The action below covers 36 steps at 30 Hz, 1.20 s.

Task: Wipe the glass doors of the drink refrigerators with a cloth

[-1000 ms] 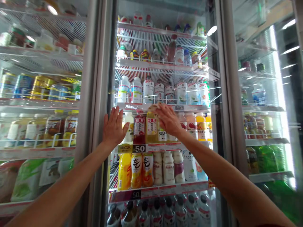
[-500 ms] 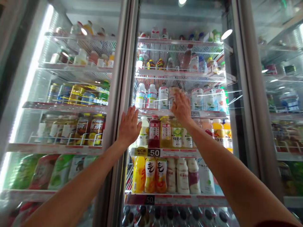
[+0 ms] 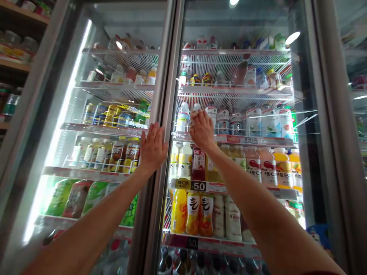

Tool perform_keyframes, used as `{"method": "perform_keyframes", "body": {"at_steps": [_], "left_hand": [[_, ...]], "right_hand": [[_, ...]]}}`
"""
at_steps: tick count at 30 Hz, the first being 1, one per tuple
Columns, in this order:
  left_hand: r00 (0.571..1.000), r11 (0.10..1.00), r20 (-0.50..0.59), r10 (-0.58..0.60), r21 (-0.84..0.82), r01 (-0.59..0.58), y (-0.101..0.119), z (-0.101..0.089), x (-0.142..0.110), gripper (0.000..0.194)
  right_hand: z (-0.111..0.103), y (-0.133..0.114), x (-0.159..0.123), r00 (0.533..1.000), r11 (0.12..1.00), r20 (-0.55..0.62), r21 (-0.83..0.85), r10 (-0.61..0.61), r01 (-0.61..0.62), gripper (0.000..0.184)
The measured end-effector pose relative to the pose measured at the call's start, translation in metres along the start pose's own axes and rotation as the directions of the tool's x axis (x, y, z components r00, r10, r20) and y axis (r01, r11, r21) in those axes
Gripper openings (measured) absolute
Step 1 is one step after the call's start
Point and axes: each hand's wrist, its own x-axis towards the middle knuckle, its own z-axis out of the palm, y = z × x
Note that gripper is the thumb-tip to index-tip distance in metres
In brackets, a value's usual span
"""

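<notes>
My left hand (image 3: 154,148) lies with fingers stretched at the metal door frames (image 3: 162,91), beside the left glass door. It holds nothing. My right hand (image 3: 202,130) is bent over a small pale cloth (image 3: 195,114) at the glass of the middle door. Only a bit of the cloth shows past the fingertips; the palm side is hidden. Behind the glass, close to the right hand, stand a white-capped bottle (image 3: 183,117) and a dark red drink bottle (image 3: 198,165).
Shelves of bottles fill the cooler, among them orange drinks (image 3: 193,214) lower down and cans (image 3: 111,114) at left. A wooden shelf (image 3: 23,13) with jars stands at far left. A thick door frame (image 3: 329,114) bounds the right side. Ceiling lights reflect in the glass.
The right hand with the cloth has gone up from the red and yellow bottles, then left along the shelf above. My left hand has slid left over the frame. The view has turned left.
</notes>
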Motion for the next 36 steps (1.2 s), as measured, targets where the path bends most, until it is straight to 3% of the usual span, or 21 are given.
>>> {"method": "perform_keyframes", "body": {"at_steps": [3,5,6,9,11,13,15,16,17,18,20,22,24,26,27,28,29,31,33,34,36], "left_hand": [[1.000,1.000,-0.029,0.002,-0.002,-0.002,-0.002,-0.003,0.002,0.055],[1.000,1.000,-0.029,0.002,-0.003,-0.002,-0.003,-0.005,0.001,0.055],[1.000,1.000,-0.024,0.000,-0.004,0.000,-0.003,-0.005,0.001,0.055],[1.000,1.000,-0.003,-0.003,-0.011,0.003,-0.002,-0.006,-0.001,0.056],[1.000,1.000,0.002,-0.005,-0.017,0.005,0.001,-0.005,-0.001,0.056],[1.000,1.000,0.004,-0.009,-0.024,0.009,0.004,-0.004,-0.002,0.057],[1.000,0.999,0.010,-0.005,-0.038,0.005,0.008,-0.002,-0.003,0.057],[1.000,0.999,0.014,0.001,-0.045,-0.001,0.010,-0.002,-0.004,0.058],[1.000,0.999,0.017,0.009,-0.052,-0.008,0.013,-0.001,-0.004,0.058],[1.000,0.998,0.020,0.014,-0.058,-0.013,0.015,0.000,-0.005,0.058],[0.999,0.998,0.033,0.019,-0.068,-0.016,0.021,0.002,-0.006,0.058],[0.999,0.997,0.046,0.024,-0.081,-0.020,0.029,0.007,-0.009,0.057],[0.997,0.995,0.059,0.041,-0.097,-0.036,0.040,0.014,-0.014,0.057],[0.995,0.992,0.065,0.071,-0.112,-0.064,0.050,0.022,-0.021,0.055],[0.993,0.989,0.069,0.092,-0.120,-0.083,0.055,0.027,-0.025,0.055],[0.991,0.986,0.076,0.113,-0.128,-0.103,0.059,0.031,-0.029,0.054],[0.988,0.984,0.081,0.132,-0.135,-0.120,0.062,0.034,-0.032,0.054],[0.986,0.980,0.087,0.144,-0.148,-0.130,0.067,0.041,-0.038,0.054],[0.990,0.983,0.080,0.119,-0.151,-0.106,0.071,0.046,-0.042,0.054],[0.992,0.984,0.073,0.104,-0.150,-0.092,0.074,0.048,-0.044,0.054],[0.994,0.986,0.066,0.092,-0.148,-0.081,0.079,0.053,-0.048,0.055]], "right_hand": [[0.013,-0.025,-0.016,0.939,0.951,0.151,0.070,-0.309,0.301,0.055],[0.016,-0.033,-0.022,0.896,0.915,0.181,0.086,-0.405,0.395,0.053],[0.016,-0.032,-0.020,0.916,0.931,0.167,0.067,-0.364,0.358,0.053],[0.009,-0.024,-0.010,0.996,0.998,0.062,-0.023,-0.064,0.065,0.056],[0.007,-0.024,-0.015,0.995,0.997,0.083,-0.037,-0.061,0.064,0.055],[0.006,-0.030,-0.034,0.947,0.964,0.183,0.001,-0.263,0.267,0.052],[0.005,-0.033,-0.056,0.848,0.885,0.260,0.063,-0.461,0.462,0.049],[0.003,-0.031,-0.064,0.814,0.856,0.276,0.081,-0.511,0.510,0.048],[0.000,-0.026,-0.068,0.811,0.854,0.277,0.081,-0.515,0.515,0.047],[-0.003,-0.019,-0.069,0.843,0.880,0.262,0.062,-0.470,0.471,0.047],[-0.011,-0.003,-0.065,0.955,0.968,0.169,-0.010,-0.244,0.250,0.047],[-0.016,0.008,-0.065,0.998,0.998,0.068,-0.055,-0.020,0.023,0.050],[-0.019,0.012,-0.076,0.993,0.996,0.102,-0.048,-0.064,0.069,0.052],[-0.023,0.016,-0.094,0.926,0.949,0.220,0.000,-0.307,0.314,0.052],[-0.025,0.022,-0.101,0.884,0.916,0.257,0.016,-0.391,0.401,0.051],[-0.029,0.030,-0.105,0.875,0.906,0.259,0.003,-0.409,0.422,0.050],[-0.033,0.040,-0.106,0.908,0.928,0.226,-0.042,-0.353,0.371,0.049],[-0.041,0.064,-0.104,0.993,0.982,0.065,-0.158,-0.095,0.104,0.047],[-0.047,0.083,-0.104,0.991,0.972,-0.091,-0.201,0.102,-0.119,0.048],[-0.049,0.089,-0.108,0.986,0.969,-0.119,-0.204,0.117,-0.139,0.048],[-0.054,0.097,-0.122,0.999,0.980,-0.046,-0.198,-0.027,0.017,0.047]]}}
